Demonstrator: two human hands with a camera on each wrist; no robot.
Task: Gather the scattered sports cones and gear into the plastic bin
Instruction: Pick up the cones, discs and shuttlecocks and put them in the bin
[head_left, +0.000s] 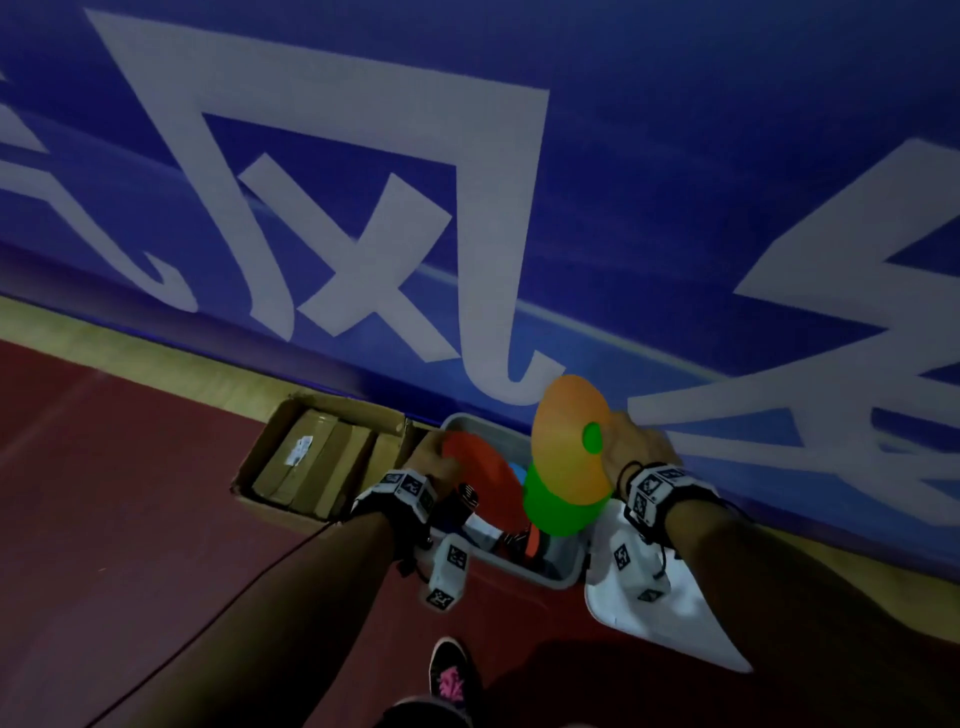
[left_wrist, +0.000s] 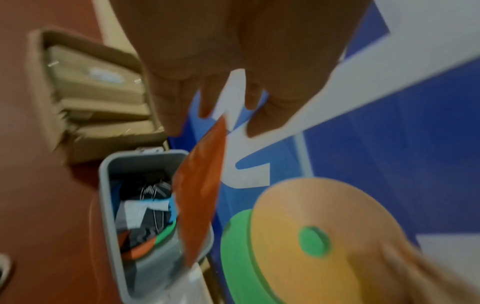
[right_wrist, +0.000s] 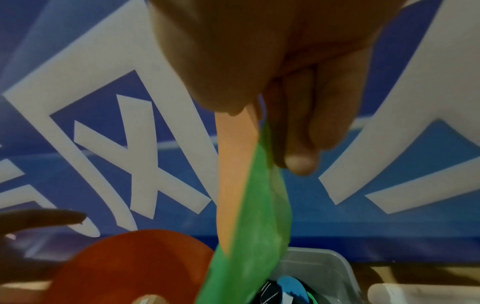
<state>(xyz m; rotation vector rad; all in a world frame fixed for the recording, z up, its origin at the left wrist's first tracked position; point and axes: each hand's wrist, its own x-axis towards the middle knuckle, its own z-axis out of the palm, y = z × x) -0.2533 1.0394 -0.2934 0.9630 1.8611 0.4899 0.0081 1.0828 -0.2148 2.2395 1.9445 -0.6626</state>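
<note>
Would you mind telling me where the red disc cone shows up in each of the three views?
Head: red disc cone centre, under the left hand, over the grey bin.
Left wrist: centre, edge-on below the fingers.
Right wrist: bottom left.
Shared landmark: the grey bin.

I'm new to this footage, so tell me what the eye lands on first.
First, the bright cones above the grey bin: the right hand holds an orange cone stacked with a green one, and the left hand holds a red cone. Behind them runs a blue wall with big white lettering. A cardboard box sits left of the bin.
</note>
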